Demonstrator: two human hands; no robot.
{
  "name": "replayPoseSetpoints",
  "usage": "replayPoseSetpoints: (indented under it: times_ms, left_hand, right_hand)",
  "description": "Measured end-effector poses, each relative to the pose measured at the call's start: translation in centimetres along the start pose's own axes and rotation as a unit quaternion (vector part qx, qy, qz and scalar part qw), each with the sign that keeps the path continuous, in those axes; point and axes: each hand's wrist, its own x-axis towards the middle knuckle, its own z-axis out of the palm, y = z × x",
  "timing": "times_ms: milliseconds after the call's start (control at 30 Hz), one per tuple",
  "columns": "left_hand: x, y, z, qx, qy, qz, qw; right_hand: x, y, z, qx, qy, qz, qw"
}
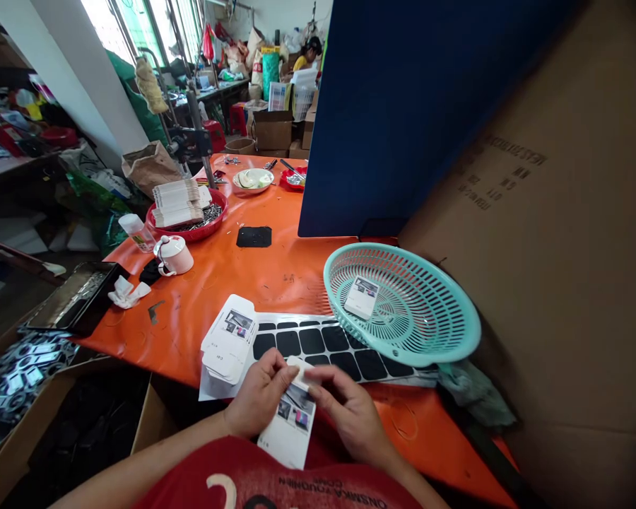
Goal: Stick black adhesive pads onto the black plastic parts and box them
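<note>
Close to my body, a white printed card (283, 443) with small product pictures hangs between my two hands. My left hand (257, 394) pinches its top left edge between thumb and fingers. At the top right of the same card, the fingers of my right hand (347, 408) are closed on it, slightly blurred. A stack of matching cards (227, 339) lies on the table left of my hands. Beyond them is a sheet of black rounded-square stickers (311, 342), partly under a turquoise basket (469, 332). One small card (361, 297) rests inside the basket.
An orange-covered table (233, 265) holds a red basin (217, 225) of cards and metal parts, a white lidded cup (176, 256) and a plate (253, 181). A blue panel (381, 127) and a large cardboard box (562, 283) stand at right. Open boxes of parts lie lower left.
</note>
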Motion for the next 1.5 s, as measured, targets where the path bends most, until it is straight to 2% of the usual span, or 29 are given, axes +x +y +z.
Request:
replayPoseSetpoints:
  times_ms: [67,100,167,233,267,333,433,567,633,700,833,933,1000,1067,1133,1167,1233,1300,1333,1367,1433,1467,1500]
  left_hand:
    - [0.0,0.5,0.0,-0.008,0.001,0.019,1.000]
    - [-0.1,0.8,0.0,-0.017,-0.009,0.021,1.000]
    - [-0.3,1.4,0.0,-0.004,-0.026,0.020,0.999]
    - [-0.6,2.1,-0.2,0.057,-0.023,0.032,0.998]
    - [-0.7,2.5,-0.3,0.090,-0.018,0.040,0.995]
    - [-0.8,3.2,-0.3,0.116,-0.016,0.041,0.992]
    - [-0.6,4.3,-0.2,0.047,-0.032,0.000,0.998]
    - [-0.2,5.4,0.1,-0.006,-0.042,-0.028,0.999]
    - [-0.1,5.7,-0.1,0.001,-0.039,-0.030,0.999]
    - [-0.2,5.6,-0.5,0.014,-0.038,-0.028,0.999]
    - [-0.7,4.3,-2.0,0.046,-0.070,0.045,0.995]
    - [-1.4,3.2,-2.7,0.077,-0.104,0.098,0.987]
    - [-1.6,2.9,-2.9,0.107,-0.117,0.121,0.980]
    - [-1.4,3.1,-3.4,0.164,-0.092,0.150,0.971]
    - [-0.8,3.6,-4.4,0.263,0.011,0.179,0.948]
    - [-0.4,3.8,-5.2,0.327,0.086,0.186,0.923]
    - [0.5,4.1,-7.2,0.458,0.223,0.158,0.846]
    - [1.2,4.0,-9.2,0.558,0.280,0.092,0.776]
    - [1.4,3.8,-10.2,0.585,0.281,0.058,0.759]
    - [1.5,3.6,-11.0,0.595,0.274,0.033,0.755]
    - [1.4,3.5,-12.1,0.568,0.265,0.014,0.779]
    - [1.2,3.6,-12.4,0.539,0.272,0.020,0.797]
    - [1.0,3.8,-12.4,0.507,0.283,0.036,0.813]
  right_hand:
    - [0.1,-0.6,0.0,0.064,0.020,0.044,0.997]
    - [0.2,-1.0,-0.1,0.065,0.024,0.040,0.997]
    - [0.3,-1.8,-0.6,0.013,-0.003,-0.020,1.000]
    - [0.2,-2.5,-1.1,-0.047,-0.040,-0.088,0.994]
    - [0.2,-2.8,-1.2,-0.062,-0.051,-0.095,0.992]
    - [0.2,-3.3,-1.1,-0.044,-0.046,-0.039,0.997]
    - [0.3,-4.0,-0.5,0.048,-0.021,0.086,0.995]
    - [0.6,-4.8,-0.1,0.094,-0.002,0.132,0.987]
    - [0.6,-4.9,-0.1,0.080,0.004,0.121,0.989]
    - [0.5,-4.8,-0.4,0.032,-0.005,0.074,0.997]
    - [-0.3,-4.1,-1.3,-0.043,-0.095,-0.042,0.994]
    - [-0.6,-3.2,-1.4,-0.040,-0.162,-0.045,0.985]
    - [-0.6,-2.8,-1.1,-0.059,-0.168,-0.044,0.983]
    - [-0.4,-2.8,-0.9,-0.083,-0.132,-0.060,0.986]
    - [0.1,-3.3,-1.4,-0.090,-0.039,-0.080,0.992]
    - [0.5,-3.7,-2.1,-0.088,0.029,-0.090,0.992]
    - [1.5,-4.8,-4.2,-0.092,0.178,-0.112,0.973]
    - [2.5,-5.8,-6.7,-0.145,0.289,-0.148,0.935]
    - [3.0,-6.2,-7.9,-0.205,0.327,-0.178,0.905]
    - [3.3,-6.4,-8.9,-0.275,0.353,-0.212,0.869]
    - [3.6,-6.5,-9.9,-0.394,0.373,-0.277,0.793]
    - [3.6,-6.4,-9.8,-0.424,0.368,-0.305,0.769]
    - [3.5,-6.3,-9.4,-0.432,0.350,-0.325,0.765]
